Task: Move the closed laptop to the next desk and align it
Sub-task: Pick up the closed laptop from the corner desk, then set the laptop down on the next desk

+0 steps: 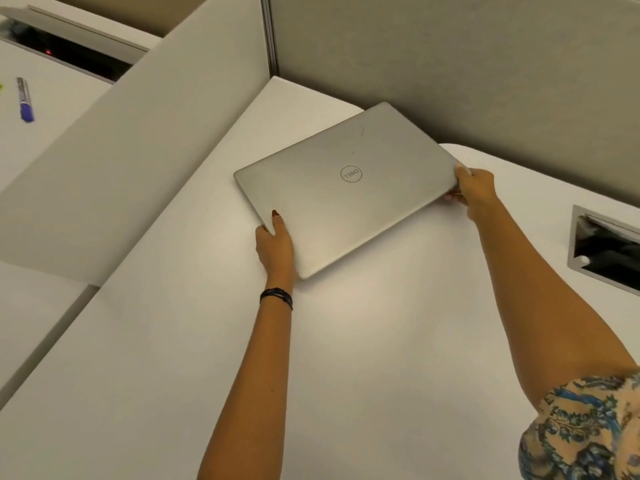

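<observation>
A closed silver laptop (343,188) with a round logo on its lid lies skewed near the far corner of a white desk (346,358). My left hand (275,245) grips its near left edge, thumb on the lid. My right hand (474,192) grips the far right corner, fingers wrapped under it. Whether the laptop rests on the desk or is raised slightly, I cannot tell.
Grey partition walls (450,64) close the desk at the back and left. Beyond the left partition (121,161) is another white desk with a blue marker (25,100) and a dark cable slot (79,53). A metal-framed cable opening (606,251) sits at the right.
</observation>
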Motion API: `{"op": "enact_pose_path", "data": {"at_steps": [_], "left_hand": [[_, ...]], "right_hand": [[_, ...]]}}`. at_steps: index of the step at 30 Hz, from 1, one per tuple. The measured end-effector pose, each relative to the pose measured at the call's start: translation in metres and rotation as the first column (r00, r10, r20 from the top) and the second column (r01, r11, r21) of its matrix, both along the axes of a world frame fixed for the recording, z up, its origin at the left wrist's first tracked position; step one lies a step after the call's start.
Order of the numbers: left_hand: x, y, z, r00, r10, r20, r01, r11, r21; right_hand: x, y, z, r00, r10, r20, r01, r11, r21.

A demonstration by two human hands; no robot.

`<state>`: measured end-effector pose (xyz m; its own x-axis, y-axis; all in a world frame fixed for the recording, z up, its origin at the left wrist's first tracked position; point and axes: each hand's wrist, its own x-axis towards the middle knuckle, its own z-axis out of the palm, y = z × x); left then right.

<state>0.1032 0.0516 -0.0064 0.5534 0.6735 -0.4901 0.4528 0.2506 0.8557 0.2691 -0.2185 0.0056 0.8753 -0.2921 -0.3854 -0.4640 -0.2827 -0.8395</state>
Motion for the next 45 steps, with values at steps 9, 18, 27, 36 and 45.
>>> {"op": "enact_pose_path", "data": {"at_steps": [9,18,27,36,45], "left_hand": [[-0.029,0.0,-0.002,0.994,-0.049,0.099,0.039,0.994,0.103],[-0.093,-0.018,0.009,0.957,-0.26,0.128,0.242,0.96,0.14],[-0.161,-0.068,0.018,0.847,-0.505,0.166,0.481,0.861,0.163],[-0.214,-0.134,0.015,0.72,-0.68,0.14,0.664,0.733,0.148],[-0.262,-0.183,0.003,0.633,-0.768,0.1,0.756,0.641,0.132]], "right_hand": [[-0.054,-0.01,0.0,0.993,-0.116,0.01,0.114,0.987,0.112],[-0.183,-0.058,0.008,0.958,-0.287,-0.016,0.278,0.912,0.301],[-0.328,-0.128,0.005,0.872,-0.484,-0.068,0.48,0.822,0.307],[-0.429,-0.21,0.01,0.908,-0.395,-0.14,0.396,0.918,-0.021],[-0.51,-0.265,0.006,0.913,-0.302,-0.272,0.24,0.941,-0.239]]}}
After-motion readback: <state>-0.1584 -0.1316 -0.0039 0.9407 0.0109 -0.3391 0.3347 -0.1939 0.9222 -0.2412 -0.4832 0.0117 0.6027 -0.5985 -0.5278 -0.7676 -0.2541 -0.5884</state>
